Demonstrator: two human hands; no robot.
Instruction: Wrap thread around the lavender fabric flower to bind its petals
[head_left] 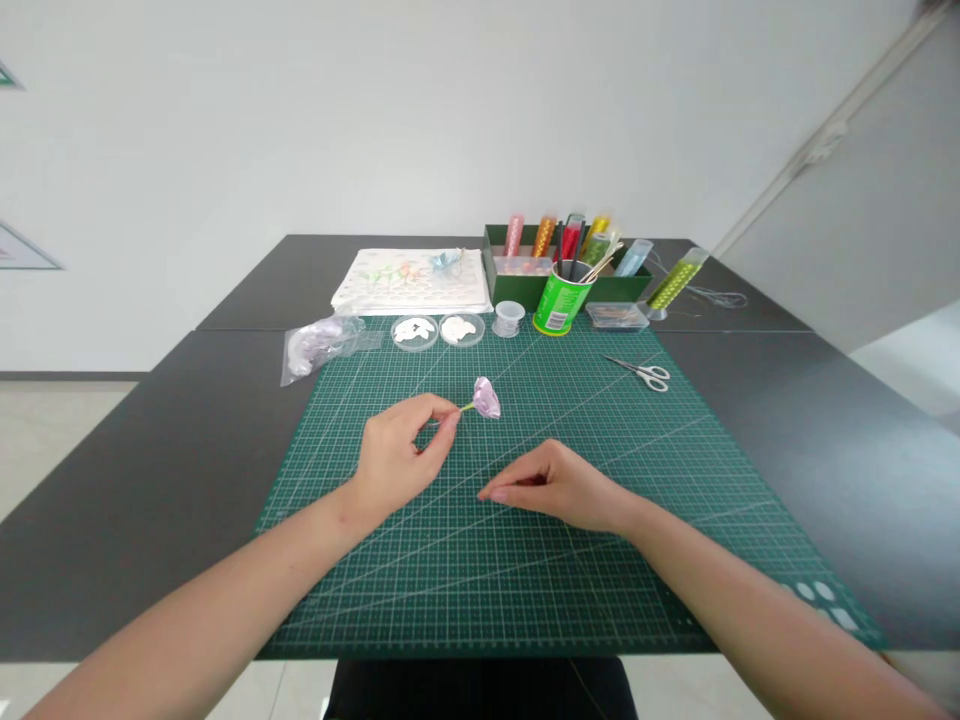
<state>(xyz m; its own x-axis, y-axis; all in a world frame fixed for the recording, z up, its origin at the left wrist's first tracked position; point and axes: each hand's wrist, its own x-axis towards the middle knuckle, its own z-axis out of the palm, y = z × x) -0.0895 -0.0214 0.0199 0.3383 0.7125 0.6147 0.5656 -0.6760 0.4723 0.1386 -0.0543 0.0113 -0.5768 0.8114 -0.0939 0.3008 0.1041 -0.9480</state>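
Note:
My left hand [409, 445] pinches the thin green stem of a small lilac artificial flower [486, 398] between thumb and forefinger. The flower head points right, held above the green cutting mat [420, 590]. Lower and to the right, my right hand [551, 485] is closed, thumb against forefinger, a little above the mat. From beneath it a fine thread [592, 585] trails toward the near edge and over the dark-clothed lap; where it meets the fingers is too faint to follow. White-handled scissors [651, 376] lie on the mat at right.
Behind the mat's working area stand two shallow dishes of white pieces [414, 332], a clear spool [508, 318], a green can of tools [562, 300] and a dark green box of coloured tubes [517, 290]. A plastic bag [319, 345] and white sheets [412, 285] lie at left.

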